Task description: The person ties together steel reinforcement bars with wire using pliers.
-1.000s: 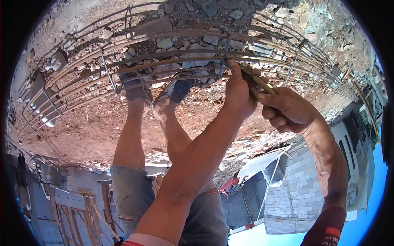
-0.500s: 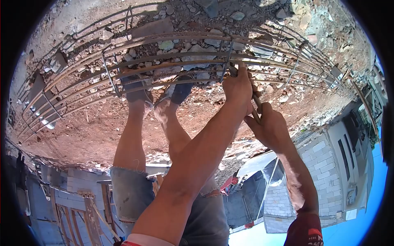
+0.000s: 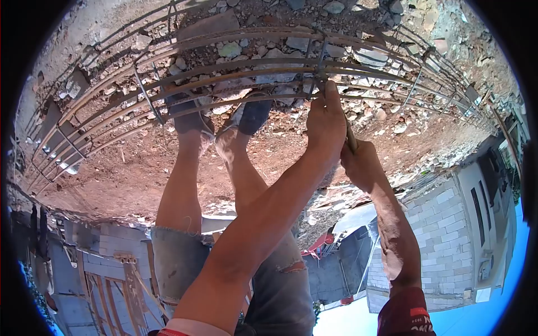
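A long rebar cage [image 3: 224, 67] of rusty bars and wire stirrups lies across stony ground. My left hand [image 3: 326, 120] reaches out to it, fingers closed on a bar where a stirrup [image 3: 320, 56] crosses. Just behind and right of it, my right hand [image 3: 361, 162] is closed on a thin metal tying tool [image 3: 350, 137], whose shaft runs up behind the left hand toward the same crossing. The tool's tip is hidden by the left hand.
My own legs and dark shoes [image 3: 193, 120] stand on red dirt just this side of the cage. Loose stones [image 3: 230, 49] lie under and beyond the bars. Grey block walls [image 3: 443, 224] and timber frames [image 3: 129, 280] fill the lower view.
My right hand has swung from the right of the left hand to close beneath it, turning the tool steeper. My left hand has stayed at the crossing.
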`<state>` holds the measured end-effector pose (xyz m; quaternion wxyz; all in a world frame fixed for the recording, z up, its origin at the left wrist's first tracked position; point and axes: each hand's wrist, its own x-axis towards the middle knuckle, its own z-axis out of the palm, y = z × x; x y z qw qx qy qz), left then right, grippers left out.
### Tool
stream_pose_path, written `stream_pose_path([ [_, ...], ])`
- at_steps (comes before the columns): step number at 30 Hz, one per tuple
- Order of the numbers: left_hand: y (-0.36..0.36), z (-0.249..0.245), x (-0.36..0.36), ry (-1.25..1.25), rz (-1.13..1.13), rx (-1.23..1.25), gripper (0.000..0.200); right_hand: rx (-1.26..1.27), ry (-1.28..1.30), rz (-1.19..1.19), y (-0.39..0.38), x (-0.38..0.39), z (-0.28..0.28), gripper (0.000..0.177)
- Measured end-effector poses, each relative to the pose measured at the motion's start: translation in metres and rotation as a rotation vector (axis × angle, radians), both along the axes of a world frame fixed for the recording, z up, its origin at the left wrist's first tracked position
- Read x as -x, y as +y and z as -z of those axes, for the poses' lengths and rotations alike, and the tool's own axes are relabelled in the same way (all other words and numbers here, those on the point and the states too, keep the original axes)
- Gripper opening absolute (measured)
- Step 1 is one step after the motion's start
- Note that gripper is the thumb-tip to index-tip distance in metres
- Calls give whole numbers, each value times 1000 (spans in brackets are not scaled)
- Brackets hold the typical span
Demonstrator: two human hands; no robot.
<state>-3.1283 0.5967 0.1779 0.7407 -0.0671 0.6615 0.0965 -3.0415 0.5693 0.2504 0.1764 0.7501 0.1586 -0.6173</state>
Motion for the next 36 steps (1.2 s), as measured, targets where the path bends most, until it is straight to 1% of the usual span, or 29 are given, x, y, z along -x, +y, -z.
stream_pose_path([
  [2,3,-9,-1,-9,-14,27,57,-203,-25,-199,-36,8,17,20],
  [4,-9,-6,-13,216,325,-209,51,-359,3,-24,-69,13,29,21],
  [5,-15,-2,-20,309,340,-269,45,-368,4,-22,-66,16,26,21],
  [6,-7,-1,-20,313,341,-277,45,-331,-25,-182,-61,20,20,23],
  [7,1,0,-21,258,284,-116,45,-288,-57,-341,-55,21,12,25],
  [8,11,-2,-19,200,228,44,44,-291,-59,-336,-44,20,1,25],
  [9,21,-5,-16,48,10,228,35,-213,-204,-413,-28,18,-12,31],
  [10,20,-7,-14,47,9,224,35,-133,-348,-492,-13,14,-24,38],
  [11,18,-8,-13,-113,-216,252,33,-138,-354,-494,0,10,-37,38],
  [12,14,-6,-11,-277,-440,275,32,-124,-238,-448,13,4,-48,37],
  [13,10,2,-1,-494,-591,267,32,-107,-120,-403,19,1,-54,37],
  [14,4,8,5,-496,-597,268,32,-106,-121,-409,19,0,-54,37],
  [16,-7,21,11,-914,-875,255,32,173,239,970,20,-2,-51,32],
  [17,0,20,13,-1030,-946,235,36,170,232,964,22,-7,-50,32],
  [18,5,16,10,-1041,-949,234,36,162,235,798,26,-15,-49,30],
  [20,10,-1,8,-643,-637,254,38,166,246,478,32,-23,-46,26],
  [21,6,-5,1,-532,-572,232,44,82,-25,-307,44,-20,-45,18],
  [22,5,-10,-13,-303,-546,236,49,-241,-153,-837,24,-39,-37,15],
  [24,24,-22,-33,-83,-594,300,45,-354,-313,-1087,25,-34,-33,18],
  [25,28,-21,-33,-87,-594,298,45,-355,-318,-1088,26,-29,-36,18],
  [27,29,-14,-29,-211,-523,344,47,-537,-251,-968,31,-18,-51,21],
  [28,25,-11,-23,-281,-573,370,51,-414,-124,-855,38,-16,-58,22],
  [30,10,0,-4,-585,-725,382,47,74,152,227,43,-11,-56,22],
  [31,8,2,-6,-583,-724,376,47,141,140,259,37,-12,-49,21],
  [32,8,-1,-11,-485,-649,343,45,207,126,290,32,-14,-41,19],
  [33,12,-10,-14,-386,-572,315,45,-54,-58,-270,22,-16,-37,17],
  [34,17,-22,-23,-209,-427,275,46,-322,-248,-827,17,-18,-33,16],
  [35,25,-28,-28,-155,-477,290,46,-359,-316,-879,16,-16,-31,14],
  [36,28,-32,-30,-101,-528,309,46,-356,-324,-872,11,-12,-34,14],
])
